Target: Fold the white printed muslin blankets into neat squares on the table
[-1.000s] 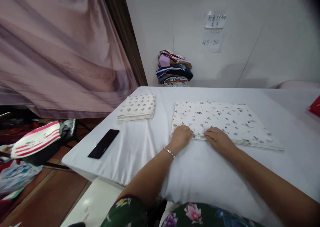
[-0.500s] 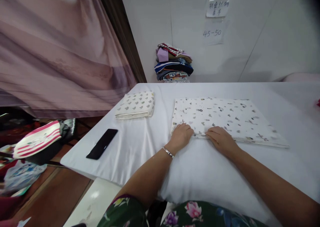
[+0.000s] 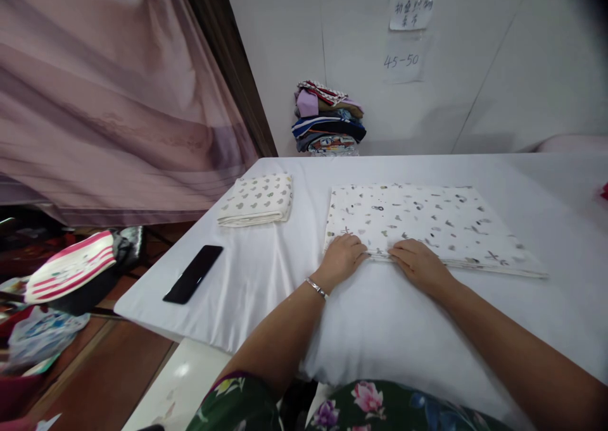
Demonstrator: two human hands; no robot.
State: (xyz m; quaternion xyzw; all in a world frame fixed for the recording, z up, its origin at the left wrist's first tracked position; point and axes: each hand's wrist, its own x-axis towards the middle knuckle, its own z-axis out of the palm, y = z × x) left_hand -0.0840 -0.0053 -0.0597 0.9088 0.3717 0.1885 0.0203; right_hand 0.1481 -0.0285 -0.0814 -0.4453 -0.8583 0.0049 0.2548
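A white cloth with small dark prints (image 3: 427, 222) lies folded flat on the white table (image 3: 266, 273). My left hand (image 3: 342, 257) rests on its near left corner, fingers curled over the edge. Just to the right, my right hand (image 3: 418, 263) lies on the same near edge with its fingers bent down on the fabric. Both hands seem to pinch the cloth's edge. A silver bracelet circles my left wrist.
A smaller folded heart-print cloth (image 3: 258, 200) sits at the table's left. A black phone (image 3: 187, 282) lies near the left edge. A pile of folded clothes (image 3: 329, 126) stands by the wall. A pink curtain (image 3: 109, 95) hangs left; bags lie on the floor.
The hands hold the same spot on the cloth's near edge. Only the camera view has shifted slightly.
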